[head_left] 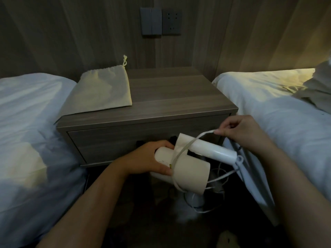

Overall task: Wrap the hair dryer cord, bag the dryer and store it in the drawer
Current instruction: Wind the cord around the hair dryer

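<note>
With fingers of the left hand (148, 158) curled round the dryer (189, 169) and those of the right hand (241, 133) pinching the cord (186, 145) just above, pull taut and wind snugly beside the left fingers.

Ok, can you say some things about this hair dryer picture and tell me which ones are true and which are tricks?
1. The left hand holds the hair dryer. True.
2. The right hand pinches the cord. True.
3. The hair dryer is inside the bag. False: the bag lies flat on the nightstand, and the dryer is in the person's hand in front of it.
4. The drawer is pulled open. False: it is shut.
5. There is a bed on each side of the nightstand. True: the left bed and the right bed.
</note>
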{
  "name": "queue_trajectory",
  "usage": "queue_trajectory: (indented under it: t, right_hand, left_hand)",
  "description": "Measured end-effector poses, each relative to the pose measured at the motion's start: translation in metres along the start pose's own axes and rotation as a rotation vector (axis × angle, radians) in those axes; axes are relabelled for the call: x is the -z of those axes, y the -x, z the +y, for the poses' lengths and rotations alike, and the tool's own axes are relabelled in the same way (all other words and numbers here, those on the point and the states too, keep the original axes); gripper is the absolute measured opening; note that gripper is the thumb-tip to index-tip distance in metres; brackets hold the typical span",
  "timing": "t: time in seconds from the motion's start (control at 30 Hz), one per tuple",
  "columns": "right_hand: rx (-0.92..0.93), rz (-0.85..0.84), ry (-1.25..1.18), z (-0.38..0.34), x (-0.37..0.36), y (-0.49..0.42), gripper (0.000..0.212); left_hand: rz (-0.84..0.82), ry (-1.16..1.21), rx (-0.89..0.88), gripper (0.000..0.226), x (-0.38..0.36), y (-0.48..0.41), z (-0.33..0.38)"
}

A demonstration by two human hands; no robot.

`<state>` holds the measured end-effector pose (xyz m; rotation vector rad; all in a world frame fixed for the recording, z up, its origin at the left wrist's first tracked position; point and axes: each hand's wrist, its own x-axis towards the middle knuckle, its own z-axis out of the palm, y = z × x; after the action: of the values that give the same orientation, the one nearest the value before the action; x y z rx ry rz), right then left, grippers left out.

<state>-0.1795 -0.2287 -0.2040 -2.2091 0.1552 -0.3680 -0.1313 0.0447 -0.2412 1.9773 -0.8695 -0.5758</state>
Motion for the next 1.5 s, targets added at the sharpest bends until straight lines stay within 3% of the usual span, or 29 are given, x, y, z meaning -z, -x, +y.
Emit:
queue_trajectory:
  t: [0.07,0.17,0.3,0.4,0.5,0.67,0.93,1.0,1.1,1.3,1.5]
  right_hand:
    - [-0.089,-0.108,-0.099,0.011,-0.004,-0.003,0.011]
    - [-0.185,-0.208,-0.341,0.031,-0.018,-0.011,0.033]
    - [-0.19,-0.121,-0.577,0.029,-0.048,-0.007,0.023]
    - [-0.113,-0.113,-0.606,0.02,-0.055,0.0,0.005]
    - [-0.091,-0.332,-0.753,0.016,-0.049,0.004,0.041]
    - [-0.038,-0.644,-0.899,0.015,-0.046,0.008,0.078]
    - [-0.161,-0.473,-1.139,-0.008,-0.067,0.021,0.084]
    - [-0.191,-0.435,-1.136,-0.006,-0.067,0.021,0.081]
    - [-0.213,-0.405,-1.14,-0.003,-0.07,0.021,0.074]
    - [-0.262,-0.42,-1.243,-0.01,-0.075,0.026,0.081]
    - [-0.195,-0.423,-1.174,-0.015,-0.07,0.028,0.068]
  left_hand:
    - [-0.014,0.073,-0.013,0.054,-0.002,-0.001,0.0]
    - [0.034,0.278,-0.037,0.067,-0.01,-0.004,-0.001]
    - [0.17,0.552,-0.009,0.089,-0.02,-0.01,0.001]
    - [0.248,0.673,0.006,0.086,-0.022,-0.012,0.006]
    - [0.361,0.744,0.035,0.071,-0.02,-0.012,0.012]
    - [0.552,0.817,0.038,0.046,-0.014,-0.011,0.019]
    - [0.533,0.805,0.063,0.046,-0.027,-0.014,0.027]
    - [0.544,0.716,0.067,0.062,-0.026,-0.015,0.026]
    - [0.537,0.526,0.036,0.109,-0.025,-0.014,0.021]
    - [0.509,0.325,0.005,0.1,-0.022,-0.011,0.025]
    - [0.426,0.237,0.001,0.126,-0.02,-0.009,0.027]
